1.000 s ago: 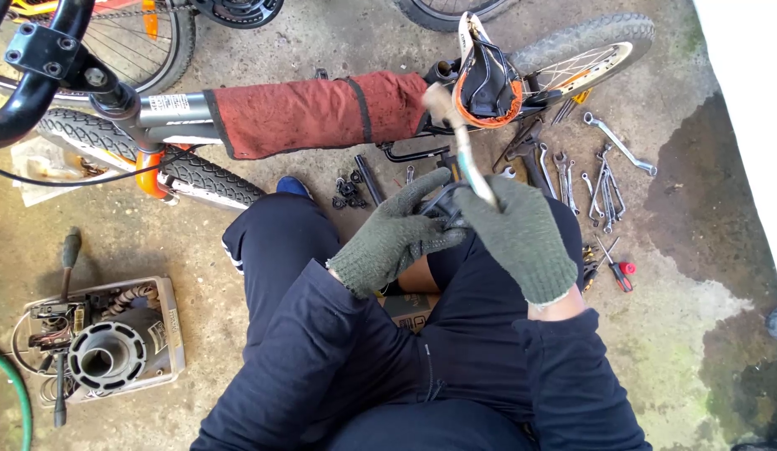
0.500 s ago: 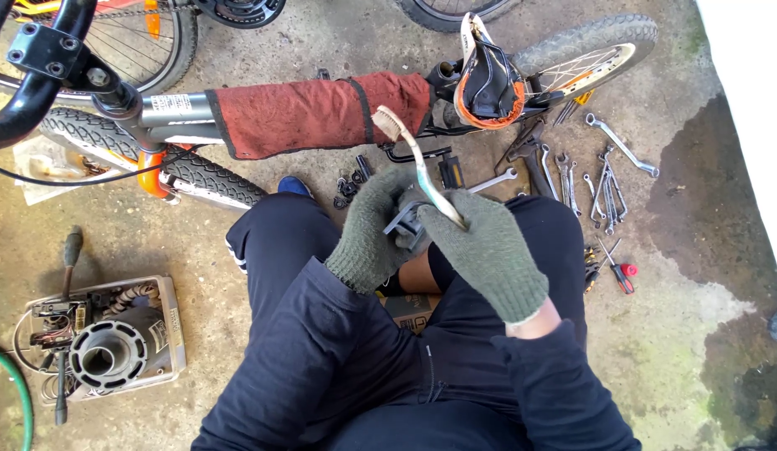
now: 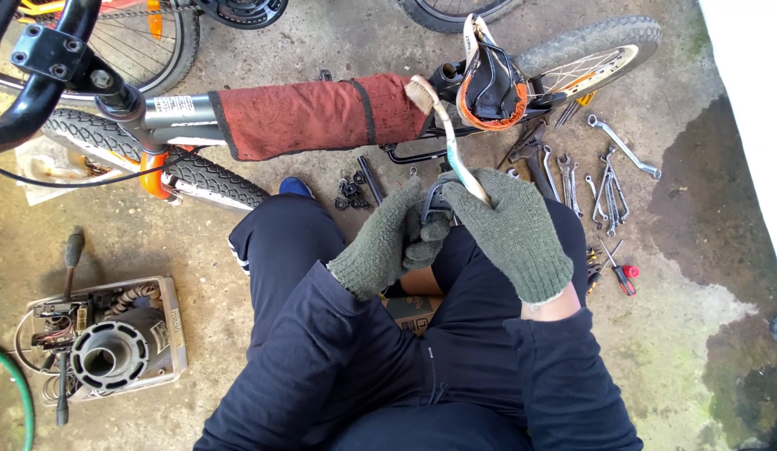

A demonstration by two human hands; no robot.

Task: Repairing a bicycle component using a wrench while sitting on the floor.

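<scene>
toothbrush now tilted further upright in clenched right hand, left hand clutching small dark part

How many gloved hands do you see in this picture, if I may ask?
2: the left hand grips a small dark part; the right hand holds a toothbrush.

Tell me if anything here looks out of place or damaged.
The toothbrush in the right hand has worn, splayed bristles. Spanners and small parts lie scattered on the stained concrete floor. Nothing looks broken.
</scene>
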